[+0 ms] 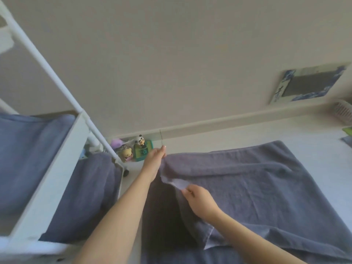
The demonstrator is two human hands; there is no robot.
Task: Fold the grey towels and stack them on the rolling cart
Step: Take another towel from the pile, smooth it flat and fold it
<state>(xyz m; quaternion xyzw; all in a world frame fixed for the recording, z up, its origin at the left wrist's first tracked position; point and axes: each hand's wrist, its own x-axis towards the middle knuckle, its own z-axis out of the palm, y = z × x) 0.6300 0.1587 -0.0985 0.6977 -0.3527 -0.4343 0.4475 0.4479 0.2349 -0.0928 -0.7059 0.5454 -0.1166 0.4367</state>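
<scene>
On the pale surface in front of me lies a large grey towel point(247, 183), spread out flat toward my right with its left edge lifted. My left hand point(155, 159) reaches forward and pinches the towel's far left corner, fingers closed on the cloth and holding it up off the surface. My right hand point(200, 199) sits nearer to me, fingers curled around the same left edge lower down, where the fabric bunches and folds over. Both forearms are bare. To my left stands a white rolling cart point(57, 168), its tiers holding more grey towels point(89, 187), one on an upper tray and one below. Just beyond the cart, against the wall, sit small toy figures point(141, 147), including a panda. Farther right, a blue-edged framed picture point(308, 82) leans against the wall.
</scene>
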